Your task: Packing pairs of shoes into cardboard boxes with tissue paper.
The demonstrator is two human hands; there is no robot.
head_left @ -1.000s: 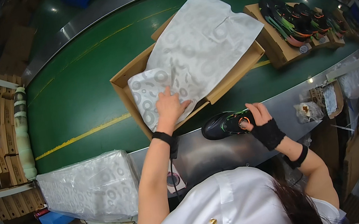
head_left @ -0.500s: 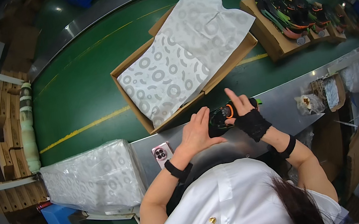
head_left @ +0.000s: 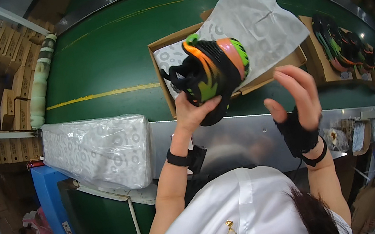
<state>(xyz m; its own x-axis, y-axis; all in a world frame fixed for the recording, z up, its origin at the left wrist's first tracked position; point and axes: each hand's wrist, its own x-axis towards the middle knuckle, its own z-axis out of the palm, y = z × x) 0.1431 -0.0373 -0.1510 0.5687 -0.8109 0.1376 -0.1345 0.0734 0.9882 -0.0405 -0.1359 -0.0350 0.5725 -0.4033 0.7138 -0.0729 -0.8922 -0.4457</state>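
In my left hand (head_left: 190,112) is a black sneaker (head_left: 218,64) with orange, pink and bright green patches, gripped from below with the thumb on its near side. It is held up over the front of an open cardboard box (head_left: 155,65). I cannot tell whether a second shoe is pressed against it. White tissue paper (head_left: 253,19) printed with grey rings lines the box and spreads past its far right side. My right hand (head_left: 298,103), in a black fingerless glove, is raised right of the shoe, its fingers apart and holding nothing.
A plastic-wrapped stack of printed tissue paper (head_left: 101,149) lies at the left on the steel ledge (head_left: 231,142). More sneakers (head_left: 334,45) stand on boxes at the right of the green belt (head_left: 100,67). Stacked shoe boxes (head_left: 19,90) fill the far left.
The sneaker, low by the ledge under my hands before, is now lifted in my left hand in front of the box. My right hand has come off it and moved right. The view has shifted.
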